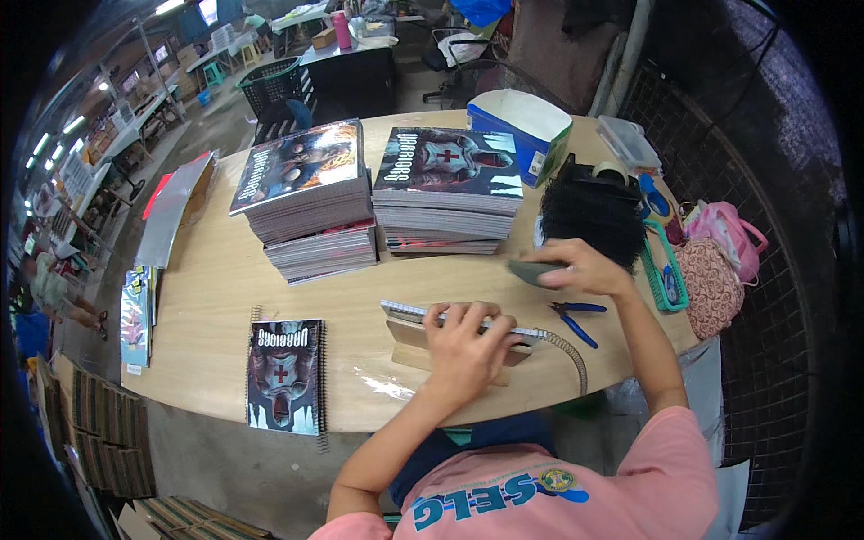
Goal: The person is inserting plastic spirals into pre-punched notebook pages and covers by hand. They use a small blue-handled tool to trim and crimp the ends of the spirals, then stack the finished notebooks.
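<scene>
My left hand [470,346] is closed over a book block [409,312] that stands spine up against a wooden block [409,346] at the table's front edge. From the right end of its spine a loose spiral coil [569,349] trails out and curves down toward the edge. To the right and beyond, my right hand [585,268] grips a dark, flat, rounded pad [537,273], somewhat blurred; its kind is unclear. Just below that hand lie blue-handled cutting pliers [576,322], opened out. A spiral-bound book [284,373] with a dark cover rests flat at the left.
Two tall stacks of books, one on the left [306,207] and one on the right [447,189], fill the back. Bundled black coils [589,220], a blue box [517,135] and a green basket [664,270] stand at right. Plastic sheets [175,211] overlap the left edge.
</scene>
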Available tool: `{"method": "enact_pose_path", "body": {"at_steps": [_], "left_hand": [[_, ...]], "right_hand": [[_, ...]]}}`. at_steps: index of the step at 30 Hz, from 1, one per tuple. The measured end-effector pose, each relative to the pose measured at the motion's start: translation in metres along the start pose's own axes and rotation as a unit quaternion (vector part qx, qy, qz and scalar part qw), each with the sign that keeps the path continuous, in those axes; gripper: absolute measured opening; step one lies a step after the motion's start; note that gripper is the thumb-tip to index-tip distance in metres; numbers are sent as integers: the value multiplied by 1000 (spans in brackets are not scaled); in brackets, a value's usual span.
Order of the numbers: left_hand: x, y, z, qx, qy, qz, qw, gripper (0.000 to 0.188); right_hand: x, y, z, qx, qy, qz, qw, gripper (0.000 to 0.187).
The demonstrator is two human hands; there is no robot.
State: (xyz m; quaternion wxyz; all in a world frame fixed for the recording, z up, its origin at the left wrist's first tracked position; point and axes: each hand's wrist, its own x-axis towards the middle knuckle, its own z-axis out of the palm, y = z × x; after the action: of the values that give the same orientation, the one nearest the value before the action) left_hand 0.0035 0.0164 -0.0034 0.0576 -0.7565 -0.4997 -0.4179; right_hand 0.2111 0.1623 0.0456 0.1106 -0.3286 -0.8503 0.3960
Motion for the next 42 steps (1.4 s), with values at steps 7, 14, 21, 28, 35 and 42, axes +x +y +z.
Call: {"method": "enact_pose_path", "body": {"at_steps": [7, 14, 21, 28, 35, 42], "left_hand": [[5, -7, -2, -39, -14, -6, 999, 22], [-1, -12, -2, -67, -15, -30, 997, 35], [-2, -17, -23, 110, 74, -81, 988, 52], [-19, -43, -1, -104, 126, -175, 971, 62], [-20, -36, 3, -82, 129, -184, 971, 62], [-19, -30, 6, -89, 130, -181, 971, 61]], "right_hand": [[-13, 28, 6, 41, -94, -90, 991, 59], [-13, 37, 19, 159, -86, -96, 979, 52], [-9, 18, 27, 283, -108, -201, 932, 46], [-8, 22, 28, 241, -145, -197, 939, 61], [-13, 12, 13, 58, -86, -122, 987, 63], [-3, 13, 23, -25, -39, -80, 996, 55]]}}
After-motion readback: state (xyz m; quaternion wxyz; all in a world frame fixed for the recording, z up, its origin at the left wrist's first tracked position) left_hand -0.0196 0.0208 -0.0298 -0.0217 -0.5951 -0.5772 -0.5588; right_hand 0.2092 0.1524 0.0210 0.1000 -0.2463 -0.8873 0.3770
